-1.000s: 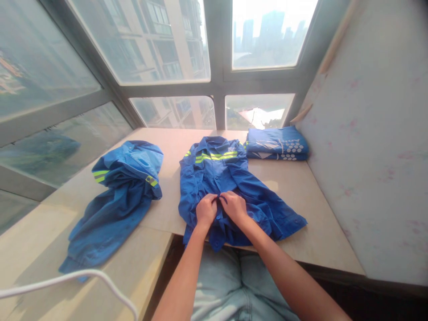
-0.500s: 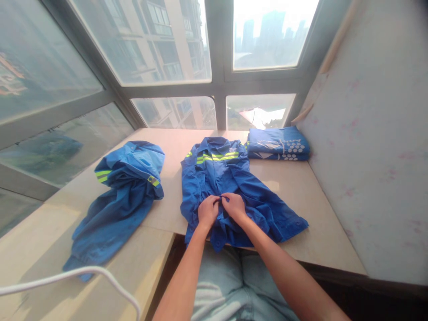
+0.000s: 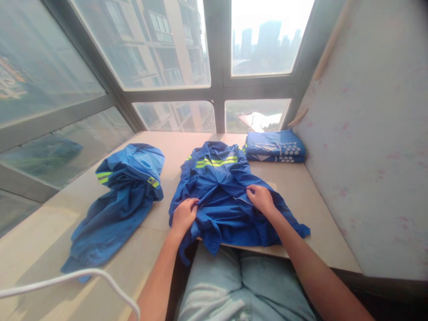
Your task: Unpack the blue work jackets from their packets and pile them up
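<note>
A blue work jacket (image 3: pixel 217 178) with yellow-green reflective stripes across the chest lies front up before me, collar toward the window. Its lower front is spread apart, so the inside of the back shows between the two flaps. My left hand (image 3: pixel 184 216) is closed on the left front edge. The right front edge is pinched in my right hand (image 3: pixel 261 198). One sleeve stretches toward the lower right under my right forearm. Some of the hem hangs over the near edge of the board, above my lap.
A crumpled blue garment (image 3: pixel 117 205) with reflective bands lies on the left part of the wooden tabletop (image 3: pixel 321 232). Folded blue clothes (image 3: pixel 276 146) with white print are stacked at the back right. A white cable (image 3: pixel 80 273) crosses the lower left. Windows and a wall enclose the table.
My hands have moved apart from the jacket's middle, left hand leftward and right hand rightward. The jacket's lower front has opened with them.
</note>
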`<act>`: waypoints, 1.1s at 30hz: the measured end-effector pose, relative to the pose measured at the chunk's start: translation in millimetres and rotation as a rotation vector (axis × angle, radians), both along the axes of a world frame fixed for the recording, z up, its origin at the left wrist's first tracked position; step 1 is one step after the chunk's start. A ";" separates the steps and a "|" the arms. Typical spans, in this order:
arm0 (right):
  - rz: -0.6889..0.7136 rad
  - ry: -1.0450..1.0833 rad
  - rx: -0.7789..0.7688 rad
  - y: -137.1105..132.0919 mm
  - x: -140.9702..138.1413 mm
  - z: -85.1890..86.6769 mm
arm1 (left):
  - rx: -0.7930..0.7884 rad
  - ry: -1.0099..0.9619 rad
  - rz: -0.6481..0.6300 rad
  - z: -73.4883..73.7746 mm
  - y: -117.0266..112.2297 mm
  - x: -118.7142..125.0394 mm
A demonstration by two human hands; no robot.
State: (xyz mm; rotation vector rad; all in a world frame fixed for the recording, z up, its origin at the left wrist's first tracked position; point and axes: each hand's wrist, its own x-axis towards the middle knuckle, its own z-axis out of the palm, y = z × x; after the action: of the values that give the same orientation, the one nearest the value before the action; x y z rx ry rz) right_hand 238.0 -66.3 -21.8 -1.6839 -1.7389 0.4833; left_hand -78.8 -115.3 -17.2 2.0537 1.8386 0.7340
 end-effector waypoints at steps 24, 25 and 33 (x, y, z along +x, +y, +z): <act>0.245 0.171 0.096 65.2 -92.4 -56.5 | 0.088 0.040 0.081 -38.8 89.7 89.5; 0.250 0.184 0.102 65.2 -92.4 -57.7 | 0.083 0.043 0.085 -39.7 89.4 89.0; 0.255 0.180 0.104 62.9 -95.5 -64.5 | 0.039 0.044 0.103 -41.8 90.1 86.5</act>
State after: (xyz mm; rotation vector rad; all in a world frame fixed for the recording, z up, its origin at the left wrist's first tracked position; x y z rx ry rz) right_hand 142.5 -3.5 -86.3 -1.3111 -1.8200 0.6274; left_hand 7.7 -25.2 -59.0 2.0273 1.9818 0.7628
